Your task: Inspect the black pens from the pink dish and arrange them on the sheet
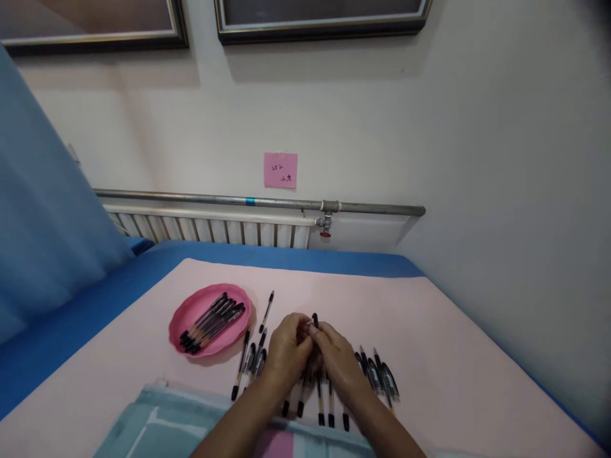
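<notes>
My left hand (289, 350) and my right hand (337, 359) meet over the middle of the pink sheet, fingers pinched together. Between their fingertips shows the black end of a pen (314, 319); the rest of it is hidden by the fingers. Under and in front of my hands lie several pens (331, 404) with black ends, partly covered. Left of my left hand are more pens and black caps (260, 362), with one pen (266, 312) lying apart above them. Pens and caps (377, 372) also lie to the right of my right hand.
A pink scalloped plate (179, 318) at left holds a bundle of pens (212, 323). A light teal zip bag (167, 423) lies along the near edge. Behind the blue-edged table (286, 257) are a radiator (214, 229), a pipe and a wall; a blue curtain (42, 222) hangs at left.
</notes>
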Tool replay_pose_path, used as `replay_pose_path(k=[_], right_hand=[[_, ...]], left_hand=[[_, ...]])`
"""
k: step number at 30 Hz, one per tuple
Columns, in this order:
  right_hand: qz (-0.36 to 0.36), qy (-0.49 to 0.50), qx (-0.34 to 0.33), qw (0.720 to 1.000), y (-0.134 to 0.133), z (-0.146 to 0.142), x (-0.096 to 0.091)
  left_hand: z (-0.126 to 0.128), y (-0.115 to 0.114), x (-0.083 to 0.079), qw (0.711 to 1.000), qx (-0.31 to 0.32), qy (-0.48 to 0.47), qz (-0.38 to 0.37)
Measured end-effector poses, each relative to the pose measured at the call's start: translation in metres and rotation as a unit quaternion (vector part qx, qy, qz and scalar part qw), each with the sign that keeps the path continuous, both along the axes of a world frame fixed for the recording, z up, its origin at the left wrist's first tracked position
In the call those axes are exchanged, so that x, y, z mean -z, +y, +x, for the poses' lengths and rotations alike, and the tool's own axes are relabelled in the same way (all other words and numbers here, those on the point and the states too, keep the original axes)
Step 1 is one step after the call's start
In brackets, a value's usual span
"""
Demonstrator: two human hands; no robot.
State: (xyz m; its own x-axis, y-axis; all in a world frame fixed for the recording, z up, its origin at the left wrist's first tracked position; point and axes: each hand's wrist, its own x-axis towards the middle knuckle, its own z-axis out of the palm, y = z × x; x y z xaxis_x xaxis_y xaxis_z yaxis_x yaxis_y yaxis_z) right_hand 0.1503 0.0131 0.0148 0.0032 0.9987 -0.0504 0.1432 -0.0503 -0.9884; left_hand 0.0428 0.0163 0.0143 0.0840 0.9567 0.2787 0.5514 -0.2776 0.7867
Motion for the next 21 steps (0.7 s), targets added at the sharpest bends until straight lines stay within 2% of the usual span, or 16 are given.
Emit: replay_pose_path(k=[3,5,9,13,17,21], right_hand=[[0.006,-0.026,0.038,0.999,0.012,0.005,0.008],[-0.002,-0.019,0.058,0.998,0.014,0.011,0.012],[-0.010,-0.002,0.064,0.998,0.012,0.021,0.012],[-0.011,0.006,0.050,0.999,0.009,0.022,0.010],[0.006,0.014,0.053,0.998,0.009,0.023,0.009],[0.021,0.077,0.077,0.994,0.009,0.030,0.007]], left_hand=[[-0.015,0.015,-0.001,0.998,-0.024,0.062,0.001],[-0.024,0.029,-0.002,0.991,-0.068,0.116,-0.009],[-0.030,0.059,0.000,0.958,-0.157,0.226,-0.076],[-0.026,0.077,0.004,0.923,-0.193,0.297,-0.152],[-0.023,0.077,-0.005,0.917,-0.180,0.314,-0.169],[-0.020,0.053,-0.024,0.948,-0.133,0.265,-0.119]])
